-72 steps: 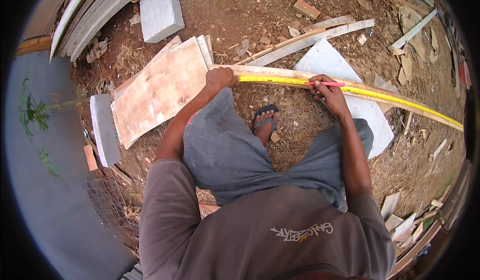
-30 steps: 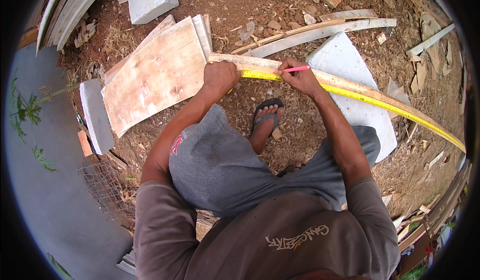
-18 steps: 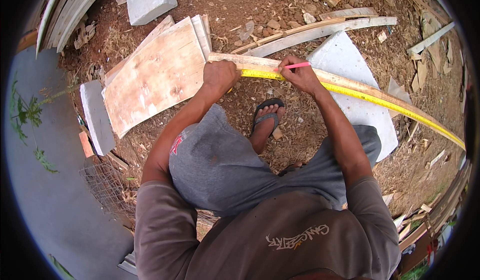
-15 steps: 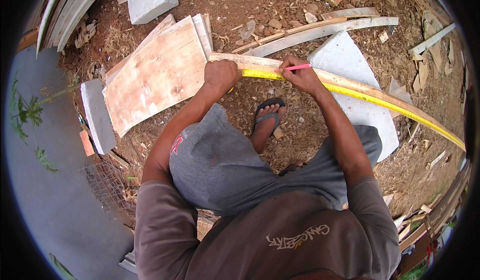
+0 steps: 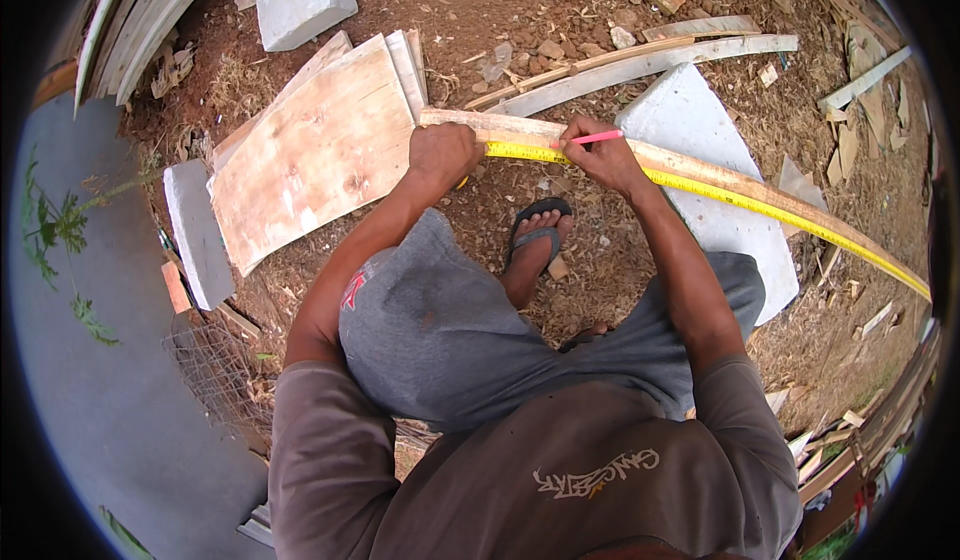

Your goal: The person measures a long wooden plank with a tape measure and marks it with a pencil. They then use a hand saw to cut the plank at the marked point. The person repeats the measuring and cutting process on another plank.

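A long wooden board (image 5: 710, 163) runs from in front of me out to the right, bending in the fisheye view. Along its near edge lies a yellow tape measure (image 5: 760, 203), its blade stretched to the far right. My left hand (image 5: 445, 150) is closed over the board's left end and the tape; a bit of yellow shows below the fingers, and the rest of what it grips is hidden. My right hand (image 5: 598, 148) pinches a pink pencil (image 5: 600, 137), its tip at the board just above the tape, with the fingers resting over the blade.
Plywood pieces (image 5: 315, 150) lean on the left, near a white block (image 5: 198, 232). Under the board at right sits a large white slab (image 5: 690, 110). Another white block (image 5: 302, 0) and wood strips (image 5: 640, 72) lie farther off. A grey wall (image 5: 110, 360) borders the left.
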Action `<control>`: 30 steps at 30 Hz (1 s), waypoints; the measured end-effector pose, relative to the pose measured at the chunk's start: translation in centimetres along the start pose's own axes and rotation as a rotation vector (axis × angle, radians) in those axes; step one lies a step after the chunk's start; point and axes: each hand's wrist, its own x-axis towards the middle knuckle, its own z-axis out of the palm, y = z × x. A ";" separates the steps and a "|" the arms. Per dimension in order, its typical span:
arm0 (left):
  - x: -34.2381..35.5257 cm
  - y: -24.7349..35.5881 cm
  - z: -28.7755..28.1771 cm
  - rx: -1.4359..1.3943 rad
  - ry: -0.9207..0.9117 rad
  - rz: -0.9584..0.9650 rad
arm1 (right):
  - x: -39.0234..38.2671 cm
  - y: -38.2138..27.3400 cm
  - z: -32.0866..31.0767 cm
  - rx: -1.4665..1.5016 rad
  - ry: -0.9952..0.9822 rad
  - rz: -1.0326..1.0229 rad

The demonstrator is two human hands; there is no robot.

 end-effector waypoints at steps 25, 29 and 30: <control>0.3 0.1 -0.3 0.042 -0.050 0.021 | -0.1 -1.4 -0.5 0.017 0.057 0.017; 0.3 0.0 -1.0 0.032 -0.086 0.021 | -0.7 -2.4 -1.4 0.066 0.004 0.060; 0.3 -0.2 -1.3 0.012 -0.101 0.050 | -1.3 -2.7 -1.9 0.044 0.075 -0.052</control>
